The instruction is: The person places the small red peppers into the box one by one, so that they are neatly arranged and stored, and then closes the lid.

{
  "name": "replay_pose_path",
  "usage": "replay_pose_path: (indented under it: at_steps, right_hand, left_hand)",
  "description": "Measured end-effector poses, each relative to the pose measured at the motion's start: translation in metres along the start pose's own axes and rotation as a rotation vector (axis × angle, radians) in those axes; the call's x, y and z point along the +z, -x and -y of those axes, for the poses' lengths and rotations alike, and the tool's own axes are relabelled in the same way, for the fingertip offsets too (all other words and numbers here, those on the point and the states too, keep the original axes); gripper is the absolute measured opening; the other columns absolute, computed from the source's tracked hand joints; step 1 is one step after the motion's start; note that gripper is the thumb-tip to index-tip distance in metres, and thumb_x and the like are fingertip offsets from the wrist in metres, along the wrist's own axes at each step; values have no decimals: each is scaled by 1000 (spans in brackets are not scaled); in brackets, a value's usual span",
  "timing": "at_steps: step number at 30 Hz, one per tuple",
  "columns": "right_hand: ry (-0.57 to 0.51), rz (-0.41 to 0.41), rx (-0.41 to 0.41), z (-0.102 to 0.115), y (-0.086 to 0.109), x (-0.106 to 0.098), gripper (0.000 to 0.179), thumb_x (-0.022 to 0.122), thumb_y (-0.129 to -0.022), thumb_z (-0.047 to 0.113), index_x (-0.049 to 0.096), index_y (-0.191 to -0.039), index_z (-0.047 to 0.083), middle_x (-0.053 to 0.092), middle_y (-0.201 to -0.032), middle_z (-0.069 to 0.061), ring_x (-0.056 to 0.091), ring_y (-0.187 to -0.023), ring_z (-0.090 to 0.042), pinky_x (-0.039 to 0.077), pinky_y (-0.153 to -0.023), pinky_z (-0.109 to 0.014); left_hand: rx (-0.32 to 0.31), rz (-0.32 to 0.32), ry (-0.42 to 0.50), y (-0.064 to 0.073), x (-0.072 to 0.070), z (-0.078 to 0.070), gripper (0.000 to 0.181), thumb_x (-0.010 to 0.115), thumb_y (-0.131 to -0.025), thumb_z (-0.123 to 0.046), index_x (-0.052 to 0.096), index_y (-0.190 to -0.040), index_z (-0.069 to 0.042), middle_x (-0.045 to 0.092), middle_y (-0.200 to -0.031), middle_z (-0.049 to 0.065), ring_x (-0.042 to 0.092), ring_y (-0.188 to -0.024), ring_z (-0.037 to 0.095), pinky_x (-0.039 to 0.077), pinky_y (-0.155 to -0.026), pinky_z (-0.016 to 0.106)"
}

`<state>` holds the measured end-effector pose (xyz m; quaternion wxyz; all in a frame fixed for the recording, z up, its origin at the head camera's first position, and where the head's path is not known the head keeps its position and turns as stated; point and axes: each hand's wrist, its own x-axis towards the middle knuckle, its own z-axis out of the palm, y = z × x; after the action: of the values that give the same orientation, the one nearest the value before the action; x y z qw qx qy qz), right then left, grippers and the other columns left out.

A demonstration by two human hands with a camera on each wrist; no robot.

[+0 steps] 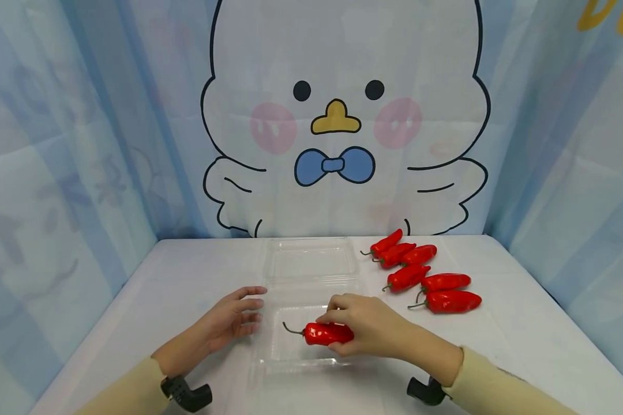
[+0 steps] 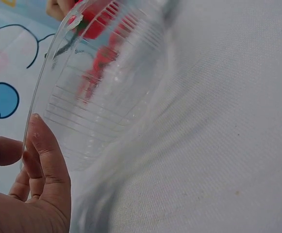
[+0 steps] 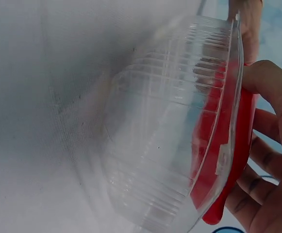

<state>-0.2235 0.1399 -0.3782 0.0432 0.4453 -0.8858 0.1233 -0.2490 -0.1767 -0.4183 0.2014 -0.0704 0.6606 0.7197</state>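
A shiny red pepper (image 1: 324, 334) with a long dark stem lies across the near half of a clear plastic hinged box (image 1: 285, 360), its stem end toward the left. My right hand (image 1: 366, 325) grips it by its right end, thumb on the near side and fingers over the far side. In the right wrist view the pepper (image 3: 245, 141) shows at the box's rim, partly seen through the clear wall. My left hand (image 1: 236, 320) is beside the box's left edge, fingers loosely extended. In the left wrist view its fingertips (image 2: 41, 136) are right at the rim.
The box's lid (image 1: 311, 259) lies folded back on the far side. Several more red peppers (image 1: 407, 278) rest on the white tabletop (image 1: 187, 265) at the back right. A curtain (image 1: 337, 202) with a cartoon bird hangs behind the table.
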Motion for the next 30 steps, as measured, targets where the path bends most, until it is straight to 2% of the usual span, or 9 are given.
replay_pose_path:
  at_steps: [4,11,20,30]
  right_hand:
    - [-25,15,19,0,-3,4,37,82,-85,34,76,-120,24,66,-108,8,60,-94,-4,55,-78,-17]
    - [-81,96,97,-1,-7,13,39,82,-87,39,75,-123,26,66,-110,8,58,-94,-3,54,-78,-18]
    - [-102,126,105,-2,-8,22,37,82,-87,40,76,-120,25,66,-107,11,59,-92,-2,55,-78,-21]
    - [-215,152,144,-6,-9,25,30,79,-90,41,77,-116,26,66,-104,13,59,-88,0,54,-77,-21]
  left_hand:
    - [1,-5,1,0,1,-1,47,61,-102,-16,47,-146,-6,57,-110,9,62,-80,14,60,-70,23]
    - [2,6,-2,0,2,-1,47,61,-102,-16,46,-146,-6,55,-116,9,62,-82,14,60,-72,24]
    - [7,21,-1,0,1,-1,49,60,-103,-17,45,-147,-6,57,-109,7,63,-82,14,59,-71,23]
    - [-4,2,-6,-2,2,0,49,61,-102,-17,45,-147,-6,55,-116,9,62,-83,14,59,-70,24]
